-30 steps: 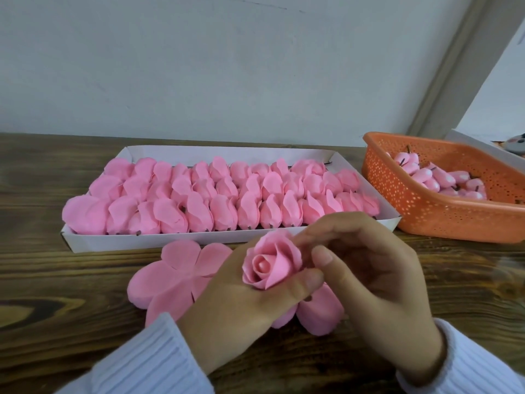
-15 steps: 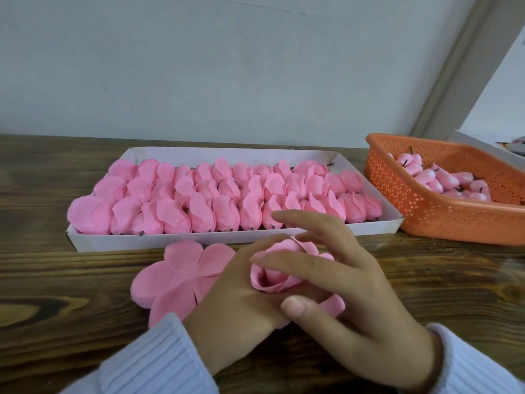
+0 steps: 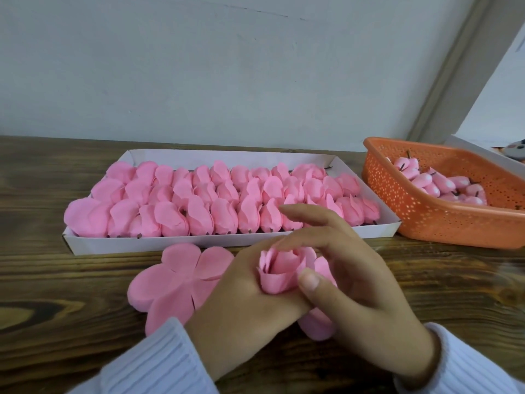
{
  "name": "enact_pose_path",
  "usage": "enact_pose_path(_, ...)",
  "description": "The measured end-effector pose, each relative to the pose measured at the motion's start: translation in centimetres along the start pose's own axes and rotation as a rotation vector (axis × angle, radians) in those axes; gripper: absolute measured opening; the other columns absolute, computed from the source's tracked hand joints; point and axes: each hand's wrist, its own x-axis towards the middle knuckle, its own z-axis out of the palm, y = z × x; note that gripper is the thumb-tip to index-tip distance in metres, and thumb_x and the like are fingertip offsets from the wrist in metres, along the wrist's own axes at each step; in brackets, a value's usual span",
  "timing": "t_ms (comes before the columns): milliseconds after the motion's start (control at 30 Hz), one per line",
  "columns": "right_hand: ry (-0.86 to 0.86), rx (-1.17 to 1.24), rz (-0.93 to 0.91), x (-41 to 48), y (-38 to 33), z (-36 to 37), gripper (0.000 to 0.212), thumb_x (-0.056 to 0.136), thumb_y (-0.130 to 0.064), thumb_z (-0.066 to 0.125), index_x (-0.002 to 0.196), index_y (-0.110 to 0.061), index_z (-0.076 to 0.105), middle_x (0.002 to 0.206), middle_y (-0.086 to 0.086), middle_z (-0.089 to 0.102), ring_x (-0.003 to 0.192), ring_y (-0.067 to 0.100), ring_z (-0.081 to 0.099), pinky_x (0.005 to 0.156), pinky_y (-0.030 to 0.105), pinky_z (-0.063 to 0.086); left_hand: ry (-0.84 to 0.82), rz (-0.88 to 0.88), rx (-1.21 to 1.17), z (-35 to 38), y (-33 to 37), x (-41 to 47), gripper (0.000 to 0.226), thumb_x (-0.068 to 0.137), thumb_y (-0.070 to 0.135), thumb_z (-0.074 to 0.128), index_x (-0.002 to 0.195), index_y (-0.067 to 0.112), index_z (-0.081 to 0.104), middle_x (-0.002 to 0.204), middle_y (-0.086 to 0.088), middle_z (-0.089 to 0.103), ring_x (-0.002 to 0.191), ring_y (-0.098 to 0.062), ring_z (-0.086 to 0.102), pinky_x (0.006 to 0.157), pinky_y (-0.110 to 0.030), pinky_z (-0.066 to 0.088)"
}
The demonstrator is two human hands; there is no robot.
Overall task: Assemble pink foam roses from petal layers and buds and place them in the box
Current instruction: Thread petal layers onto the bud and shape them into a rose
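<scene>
Clutter first: a white cardboard box (image 3: 199, 243) sits right behind our hands. It's packed with rows of finished roses (image 3: 199, 211) lying on their sides, and its low front wall is close to our knuckles. Off to the right, an orange perforated plastic basket (image 3: 443, 223) holds the loose buds (image 3: 437, 186). Its near corner is right up against the box's right end, though we can't tell if they touch. A flat petal layer (image 3: 176, 280), rounded lobes of matte pink foam, lies on the bench (image 3: 56, 294), partly tucked under our left hand (image 3: 247, 302). Another pink lobe (image 3: 318, 325) pokes out below the right hand (image 3: 358, 285).

The rose (image 3: 281, 273) we're working on is up between both hands, just in front of the box's near edge. The left hand cups it from the left with the thumb running underneath, and its fingers curl round behind, mostly hidden. On the right, the thumb presses its side and the forefinger arches over the top, so it's pinched. The other fingers splay out straight toward the box's front row.

Room-wise, the dark grainy wood shows open to the left of the petal layer and in a strip in front of the basket. Ribbed white sleeves (image 3: 159, 362) cover both wrists.
</scene>
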Motion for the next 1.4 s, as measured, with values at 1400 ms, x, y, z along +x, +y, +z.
enact_pose_path(1400, -0.106, 0.935, 0.560, 0.3, -0.1, 0.7, 0.050, 0.075, -0.012, 0.061, 0.122, -0.002, 0.048, 0.089, 0.015, 0.061, 0.067, 0.022, 0.060, 0.068, 0.031, 0.054, -0.052, 0.014, -0.421, 0.7, 0.4, 0.0, 0.029, 0.068, 0.034, 0.074, 0.078, 0.007, 0.066, 0.070, -0.030, 0.053, 0.056, -0.032, 0.056, 0.054, -0.031, 0.051)
